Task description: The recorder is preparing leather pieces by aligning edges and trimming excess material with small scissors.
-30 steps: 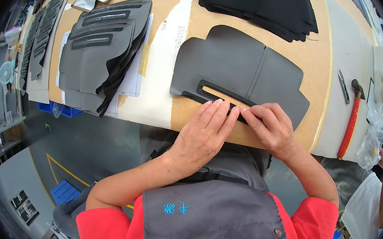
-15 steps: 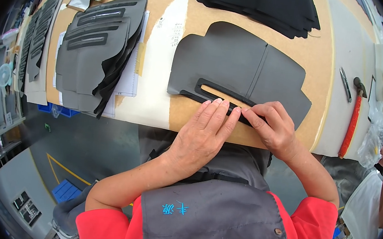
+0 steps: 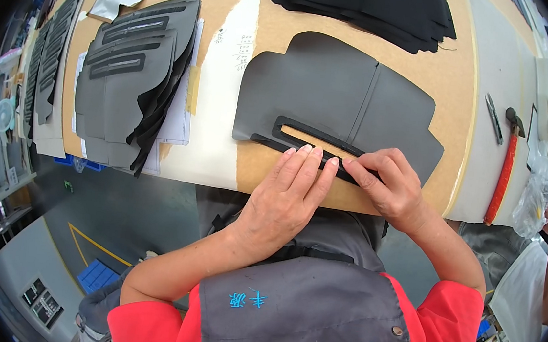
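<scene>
Head view: my left hand (image 3: 281, 201) lies flat, fingers extended and together, on the black strip (image 3: 267, 141) along the near edge of the gray panel (image 3: 322, 83). My right hand (image 3: 391, 189) curls in beside it, thumb and fingers drawn together at that strip; whether they pinch it, I cannot tell. The panel sits near the table (image 3: 212, 158) front; bare surface separates it from the gray stack (image 3: 112, 106) and red-handled hammer (image 3: 502, 170). It's smooth, with a black-bordered slot.
</scene>
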`<state>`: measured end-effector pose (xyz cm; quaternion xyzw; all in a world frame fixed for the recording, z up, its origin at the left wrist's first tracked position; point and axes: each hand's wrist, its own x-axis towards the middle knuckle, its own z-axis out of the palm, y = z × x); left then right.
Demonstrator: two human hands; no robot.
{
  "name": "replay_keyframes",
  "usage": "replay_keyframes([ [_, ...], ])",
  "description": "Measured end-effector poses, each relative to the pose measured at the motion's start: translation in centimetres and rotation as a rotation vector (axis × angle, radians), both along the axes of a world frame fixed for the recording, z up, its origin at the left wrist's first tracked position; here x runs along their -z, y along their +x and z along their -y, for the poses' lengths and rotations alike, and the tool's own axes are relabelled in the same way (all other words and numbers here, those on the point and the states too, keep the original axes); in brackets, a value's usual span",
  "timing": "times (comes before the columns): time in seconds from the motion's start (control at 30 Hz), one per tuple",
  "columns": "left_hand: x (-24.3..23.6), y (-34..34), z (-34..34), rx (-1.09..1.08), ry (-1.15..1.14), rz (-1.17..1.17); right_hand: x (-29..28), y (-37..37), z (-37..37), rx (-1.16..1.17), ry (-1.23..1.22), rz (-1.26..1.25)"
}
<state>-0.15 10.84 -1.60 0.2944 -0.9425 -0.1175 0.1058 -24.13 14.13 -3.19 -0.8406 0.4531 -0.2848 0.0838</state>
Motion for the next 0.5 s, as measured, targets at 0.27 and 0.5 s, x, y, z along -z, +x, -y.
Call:
replay_keyframes([
  [0.27, 0.0, -0.05, 0.23, -0.003, 0.014, -0.03, -0.21, -0.01, 0.03, -0.035, -0.037, -0.051],
  [0.5, -0.02, 0.04, 0.22, 0.013, 0.015, -0.011, 0.06, -0.4, -0.58, 0.043, 0.08, 0.054],
])
